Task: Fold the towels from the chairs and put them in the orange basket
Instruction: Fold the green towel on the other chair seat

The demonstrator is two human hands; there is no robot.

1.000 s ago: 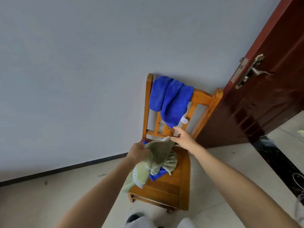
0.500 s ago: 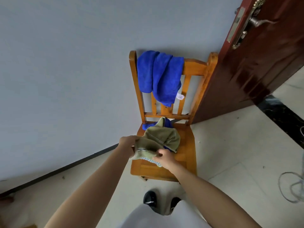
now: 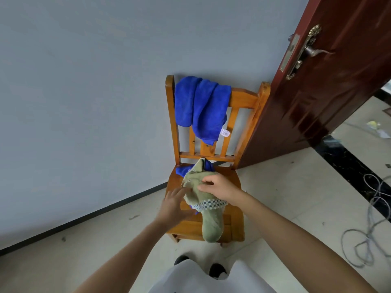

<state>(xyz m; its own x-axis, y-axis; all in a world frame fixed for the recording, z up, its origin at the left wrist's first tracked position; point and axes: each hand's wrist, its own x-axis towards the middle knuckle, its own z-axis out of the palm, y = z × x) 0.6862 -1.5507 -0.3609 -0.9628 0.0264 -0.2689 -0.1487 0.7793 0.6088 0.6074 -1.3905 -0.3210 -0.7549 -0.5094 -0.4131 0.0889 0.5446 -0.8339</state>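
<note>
On wooden chair [image 3: 243, 98] — rumpled green towel [image 3: 212, 222]

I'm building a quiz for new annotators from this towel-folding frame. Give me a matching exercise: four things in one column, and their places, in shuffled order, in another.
Things
1. blue towel with white tag
2. green towel
3. grey cable
4. brass handle

Places
A. on the dark red door
B. looped on the floor
C. draped over the backrest of the chair
D. on the chair's seat, pinched by the right hand

Pairs: 1-C, 2-D, 3-B, 4-A
</note>
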